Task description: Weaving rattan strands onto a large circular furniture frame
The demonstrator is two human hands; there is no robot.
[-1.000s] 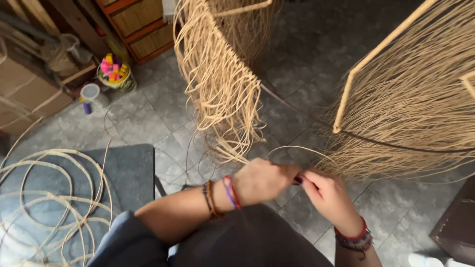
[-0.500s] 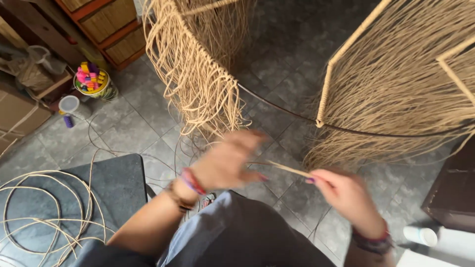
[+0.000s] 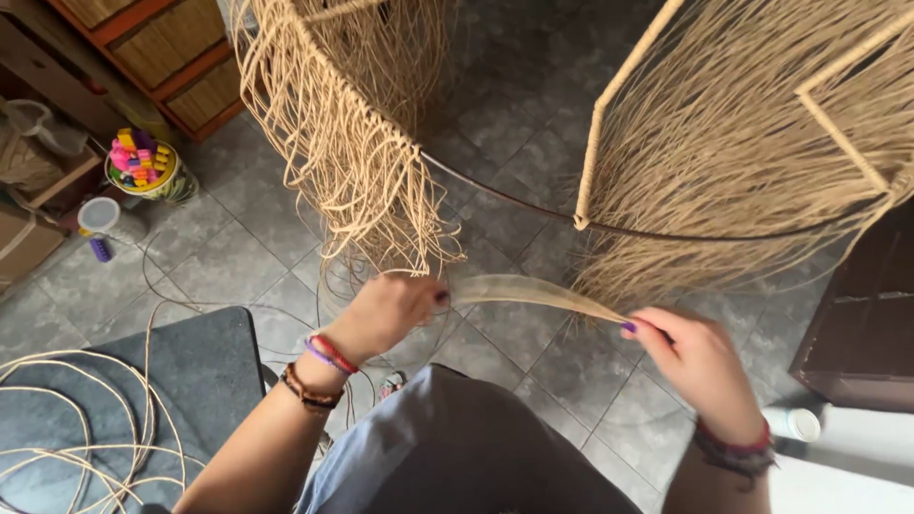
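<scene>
Floor (image 3: 533,143): grey stone tiles, pale grout lines. Dark grey mat (image 3: 205,366) lies on it at lower left; loose coils of pale cane (image 3: 67,428) rest across the mat. Upper left: round tub (image 3: 148,171) filled with bright coloured pieces, standing just beside a wooden shelf unit (image 3: 162,48). Near it, a small white cup (image 3: 100,217) with a purple item alongside. Dark cabinet (image 3: 862,324) stands at right edge; white bottle (image 3: 795,424) near its base.

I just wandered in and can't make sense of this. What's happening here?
A person holds a pale cane strand stretched between both hands: the left hand grips one end, the right hand the other. Just beyond hangs a wire frame fringed with the same fibre. Loose cane coils lie on a grey mat at left.
</scene>
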